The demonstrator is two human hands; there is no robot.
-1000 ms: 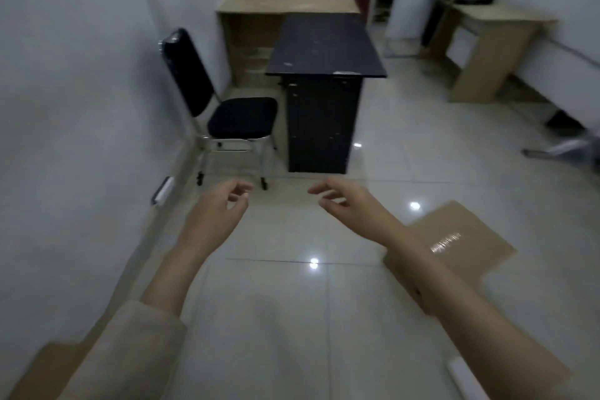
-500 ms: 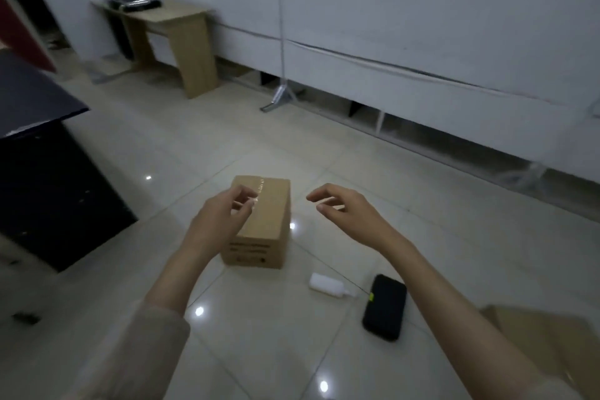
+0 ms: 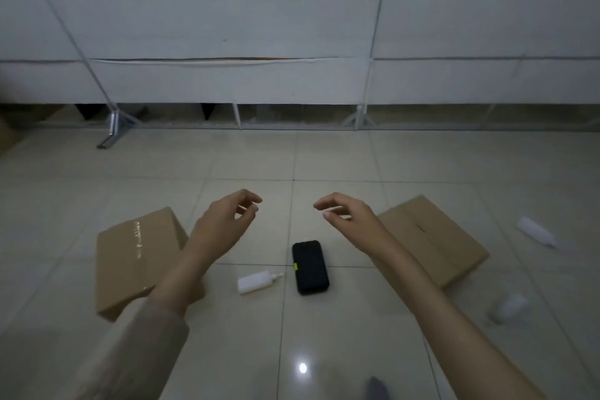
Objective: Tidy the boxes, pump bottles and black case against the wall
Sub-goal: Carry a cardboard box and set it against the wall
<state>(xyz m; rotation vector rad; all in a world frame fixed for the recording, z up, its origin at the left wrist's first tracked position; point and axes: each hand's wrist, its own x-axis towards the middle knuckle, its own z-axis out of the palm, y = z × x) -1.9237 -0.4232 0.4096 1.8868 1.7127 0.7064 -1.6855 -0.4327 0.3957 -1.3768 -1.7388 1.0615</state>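
Left hand (image 3: 224,224): hovering, fingers loosely curled, holding nothing.
Right hand (image 3: 349,221): likewise hanging empty.
Black case (image 3: 310,267): lying on the floor (image 3: 357,159) between two boxes, left box (image 3: 134,256) and right box (image 3: 431,237), well apart from the wall (image 3: 292,10).
Pump bottle (image 3: 256,282): lying beside the case.
Risk: the toppled bottle may be rolling or leaking if nudged.
Unclear: blurred white shapes at right (image 3: 537,232) are possibly more bottles.

Under my hands, glossy pale ceramic floor tiles (image 3: 357,318) mirror the lamp, the two brown cardboard boxes (image 3: 136,256) (image 3: 431,243) look matt apart from shiny tape, the black rectangular case (image 3: 310,266) seems textured, and the small white plastic pump bottle (image 3: 255,282) is smooth.
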